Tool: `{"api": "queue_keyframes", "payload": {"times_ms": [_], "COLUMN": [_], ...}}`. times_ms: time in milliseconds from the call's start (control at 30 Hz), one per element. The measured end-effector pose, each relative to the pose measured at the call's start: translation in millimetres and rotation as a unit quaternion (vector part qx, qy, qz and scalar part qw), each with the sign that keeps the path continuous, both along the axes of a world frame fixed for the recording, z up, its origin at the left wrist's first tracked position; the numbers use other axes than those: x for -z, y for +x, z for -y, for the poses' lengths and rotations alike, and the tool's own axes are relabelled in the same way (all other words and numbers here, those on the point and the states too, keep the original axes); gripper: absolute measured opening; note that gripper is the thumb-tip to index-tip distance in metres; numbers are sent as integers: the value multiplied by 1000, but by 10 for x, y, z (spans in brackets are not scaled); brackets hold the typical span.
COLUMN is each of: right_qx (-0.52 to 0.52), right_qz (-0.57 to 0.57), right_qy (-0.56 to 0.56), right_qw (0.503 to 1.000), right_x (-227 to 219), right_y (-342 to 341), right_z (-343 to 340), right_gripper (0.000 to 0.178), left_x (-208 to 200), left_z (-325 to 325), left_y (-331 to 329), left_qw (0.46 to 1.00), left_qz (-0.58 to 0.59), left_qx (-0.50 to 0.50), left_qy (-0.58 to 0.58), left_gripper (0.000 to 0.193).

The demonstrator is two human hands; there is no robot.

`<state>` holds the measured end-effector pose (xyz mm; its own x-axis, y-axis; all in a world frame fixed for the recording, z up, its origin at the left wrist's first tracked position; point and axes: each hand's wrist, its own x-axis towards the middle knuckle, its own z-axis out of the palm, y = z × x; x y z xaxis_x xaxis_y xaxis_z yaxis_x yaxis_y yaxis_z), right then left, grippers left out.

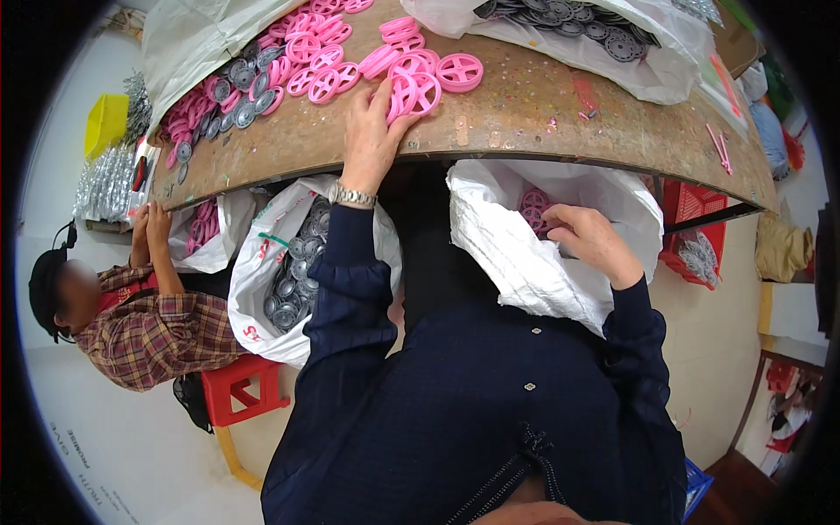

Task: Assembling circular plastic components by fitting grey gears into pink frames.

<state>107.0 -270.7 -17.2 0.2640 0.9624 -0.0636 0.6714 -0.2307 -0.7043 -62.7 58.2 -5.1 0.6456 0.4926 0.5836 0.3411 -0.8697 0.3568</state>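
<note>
Pink wheels [403, 93] are pinched between thumb and fingers of the left hand [367, 133] at the table's [516, 122] near edge; the right hand's [597, 243] fingers are curled inside the white sack [560, 284]; whether anything is held there cannot be told.

At front right, the brown wooden tabletop [525, 131] is left open; leftward, passage is obstructed by pink spoked plastic wheels [325, 85].

We see a scuffed brown wooden surface [516, 127] stretching beyond our left hand [369, 136], pale floor [713, 337] right of our right hand [595, 242], and, well left of both, a red stool [229, 374] and a white wall [52, 376] with dark lettering.
</note>
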Motion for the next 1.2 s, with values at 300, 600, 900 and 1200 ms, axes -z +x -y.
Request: {"api": "queue_keyframes", "payload": {"times_ms": [300,600,900,1200], "right_qx": [-4,55,78,132], "right_qz": [-4,-124,-272,-349], "right_qy": [5,88,130,125], "right_qw": [1000,987,950,920], "right_x": [-142,-519,-717,-624], "right_y": [-40,-88,-143,-17], "right_z": [24,-256,-788,-697], "right_gripper": [29,27,25,20], "left_x": [-35,-334,-385,-219], "left_z": [-94,526,1213,1231], "left_y": [28,39,265,219], "left_qw": [993,991,969,873], "left_qz": [61,79,75,139], "left_qx": [75,94,229,257], "left_qy": [-69,46,54,-391], "left_gripper": [92,101,109,84]}}
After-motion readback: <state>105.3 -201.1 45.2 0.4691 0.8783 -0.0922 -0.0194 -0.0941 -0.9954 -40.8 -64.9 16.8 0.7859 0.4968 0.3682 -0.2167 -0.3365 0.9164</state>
